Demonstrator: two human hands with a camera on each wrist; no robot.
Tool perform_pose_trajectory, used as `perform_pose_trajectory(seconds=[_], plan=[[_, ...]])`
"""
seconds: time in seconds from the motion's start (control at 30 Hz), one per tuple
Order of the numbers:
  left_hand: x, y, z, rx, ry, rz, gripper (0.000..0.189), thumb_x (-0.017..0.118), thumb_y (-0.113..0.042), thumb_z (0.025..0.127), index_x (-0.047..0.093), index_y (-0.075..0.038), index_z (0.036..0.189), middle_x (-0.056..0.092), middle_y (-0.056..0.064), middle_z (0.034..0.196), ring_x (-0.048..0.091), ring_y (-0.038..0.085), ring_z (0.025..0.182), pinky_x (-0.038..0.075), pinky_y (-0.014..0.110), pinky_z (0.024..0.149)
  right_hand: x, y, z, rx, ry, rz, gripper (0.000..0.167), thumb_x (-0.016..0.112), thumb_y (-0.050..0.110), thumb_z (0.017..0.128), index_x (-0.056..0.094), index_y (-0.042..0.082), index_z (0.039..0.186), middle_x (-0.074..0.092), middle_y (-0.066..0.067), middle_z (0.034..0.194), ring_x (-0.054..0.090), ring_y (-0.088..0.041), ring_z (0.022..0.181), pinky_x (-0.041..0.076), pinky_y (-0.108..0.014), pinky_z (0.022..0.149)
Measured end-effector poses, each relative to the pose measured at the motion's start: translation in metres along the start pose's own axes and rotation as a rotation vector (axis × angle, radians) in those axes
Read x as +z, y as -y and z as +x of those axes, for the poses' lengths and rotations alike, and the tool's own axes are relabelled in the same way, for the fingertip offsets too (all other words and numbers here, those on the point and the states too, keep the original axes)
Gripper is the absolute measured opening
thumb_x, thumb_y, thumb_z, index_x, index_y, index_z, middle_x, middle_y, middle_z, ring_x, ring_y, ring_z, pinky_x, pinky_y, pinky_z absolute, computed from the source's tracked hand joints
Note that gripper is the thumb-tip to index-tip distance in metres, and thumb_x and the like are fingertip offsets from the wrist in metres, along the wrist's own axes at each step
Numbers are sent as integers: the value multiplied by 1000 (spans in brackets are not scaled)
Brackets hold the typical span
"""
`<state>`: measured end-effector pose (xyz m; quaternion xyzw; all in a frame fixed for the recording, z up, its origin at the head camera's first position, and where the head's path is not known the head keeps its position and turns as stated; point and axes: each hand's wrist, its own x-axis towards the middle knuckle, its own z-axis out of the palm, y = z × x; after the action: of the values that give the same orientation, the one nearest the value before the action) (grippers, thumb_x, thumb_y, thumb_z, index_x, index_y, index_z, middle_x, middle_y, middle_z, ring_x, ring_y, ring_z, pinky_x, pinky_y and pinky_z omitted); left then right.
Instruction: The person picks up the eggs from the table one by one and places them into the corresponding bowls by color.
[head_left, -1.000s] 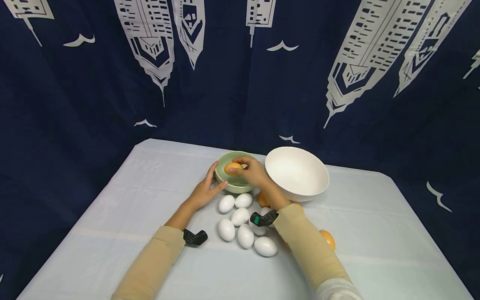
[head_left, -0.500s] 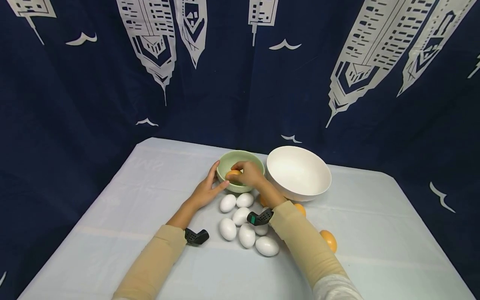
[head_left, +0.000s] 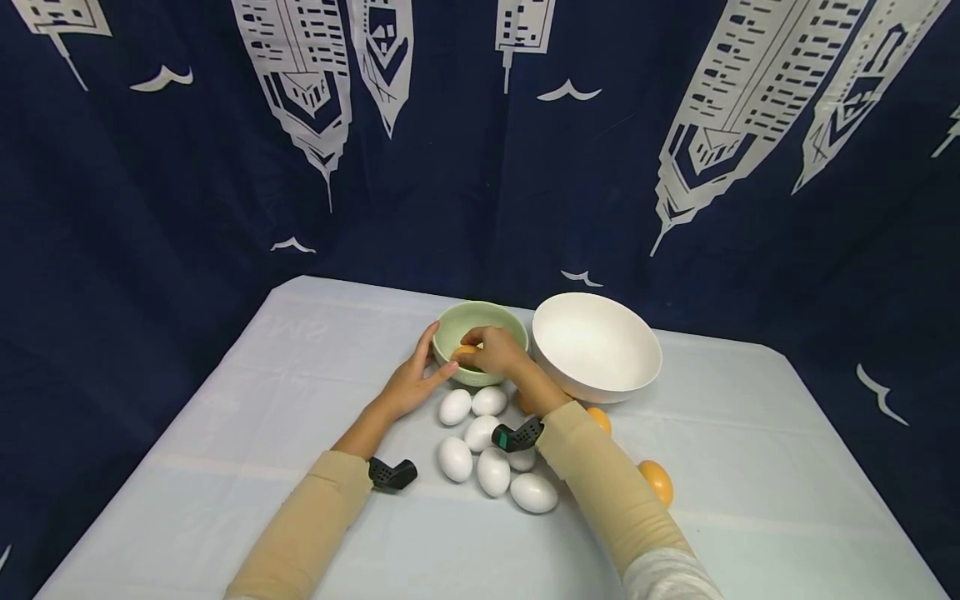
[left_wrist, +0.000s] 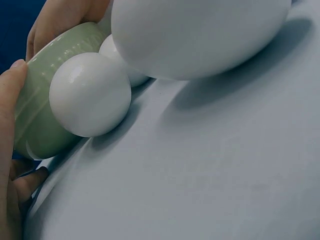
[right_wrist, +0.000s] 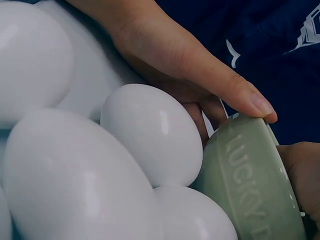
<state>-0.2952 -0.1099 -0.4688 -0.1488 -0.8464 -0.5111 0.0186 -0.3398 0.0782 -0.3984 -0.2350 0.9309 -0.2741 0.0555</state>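
My left hand (head_left: 408, 383) steadies a small green bowl (head_left: 471, 313) from its left, its thumb at the near rim and its fingers round the side. Inside the bowl my right hand (head_left: 501, 352) pinches an orange egg (head_left: 467, 351), which the fingers partly cover. In the right wrist view the left thumb presses the rim of the bowl (right_wrist: 245, 175), whose side bears raised letters; part of the right hand (right_wrist: 304, 167) shows beyond that rim. A white egg (left_wrist: 90, 95) lies right by the bowl in the left wrist view.
A large white bowl (head_left: 597, 346) stands right of the green one. Several white eggs (head_left: 493, 472) lie clustered in front of the green bowl. Orange eggs lie under and beside the right forearm, one (head_left: 656, 482) farther right. A dark blue printed curtain (head_left: 450, 200) hangs behind the table.
My right hand has lowered the orange egg deeper into the green bowl, and its fingers now cover more of it. The left hand keeps its hold on the bowl.
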Motion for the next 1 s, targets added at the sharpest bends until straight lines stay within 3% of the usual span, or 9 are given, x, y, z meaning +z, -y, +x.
perform_pose_trajectory(seconds=[0.17,0.43,0.77,1.0], plan=[[-1,-1,0,-3,-3,8,81,58,-47,97,6,-29,157,32,14,155,45,33,132,29,55,109,-7,1,-7,-13,-33,46,38,65,28,94,66,2,121,64,-15,122,58,-30,114,46,-42,96],[0,-2,0,-4,8,8,82,57,-49,96,5,-31,157,30,14,156,43,33,134,27,54,110,-24,6,-30,-10,-145,93,37,66,28,93,66,3,121,65,-12,122,57,-30,115,47,-44,95],[1,-1,0,-2,0,1,81,58,-46,97,6,-31,157,33,14,154,44,33,133,27,52,111,-40,3,-57,-33,-161,153,34,65,26,94,67,1,118,66,-12,120,58,-29,115,48,-42,95],[1,-1,0,9,1,6,81,59,-42,97,7,-28,157,34,15,153,45,33,132,27,53,111,-49,-5,-77,-40,-180,204,33,65,23,95,67,-1,116,67,-12,114,61,-27,106,50,-39,89]])
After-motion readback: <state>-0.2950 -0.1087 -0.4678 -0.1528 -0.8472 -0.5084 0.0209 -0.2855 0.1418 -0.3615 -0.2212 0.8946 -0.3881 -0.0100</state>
